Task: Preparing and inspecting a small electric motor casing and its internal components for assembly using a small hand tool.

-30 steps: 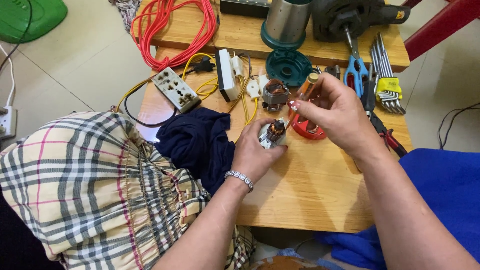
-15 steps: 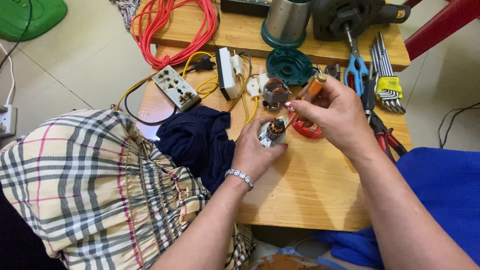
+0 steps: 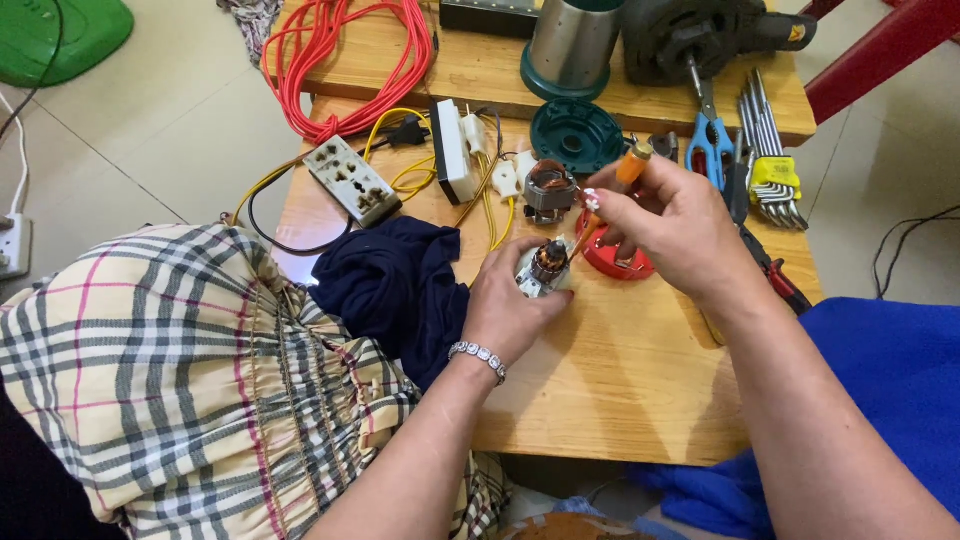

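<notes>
left hand (image 3: pixel 515 305) clamped round the small motor rotor (image 3: pixel 547 265), mid-desk | right hand (image 3: pixel 680 225) pinching an orange screwdriver (image 3: pixel 628 172), tip at the rotor | I'd brace the rotor, go gentle | stator (image 3: pixel 549 190) and red cap (image 3: pixel 615 262) crowd behind, open desk (image 3: pixel 620 380) nearer the front edge

The left forearm comes in from about 7 o'clock, and the left hand (image 3: pixel 512 305) lies near the middle of the view with the fingers curled closed and the thumb on top, back of the hand upward. The right forearm comes in from about 5 o'clock, and the right hand (image 3: pixel 672 222) sits at about 2 o'clock from the left one, close to it, with the wrist bent. Its thumb and first fingers (image 3: pixel 608 196) are pinched together and point toward 10 o'clock.
</notes>
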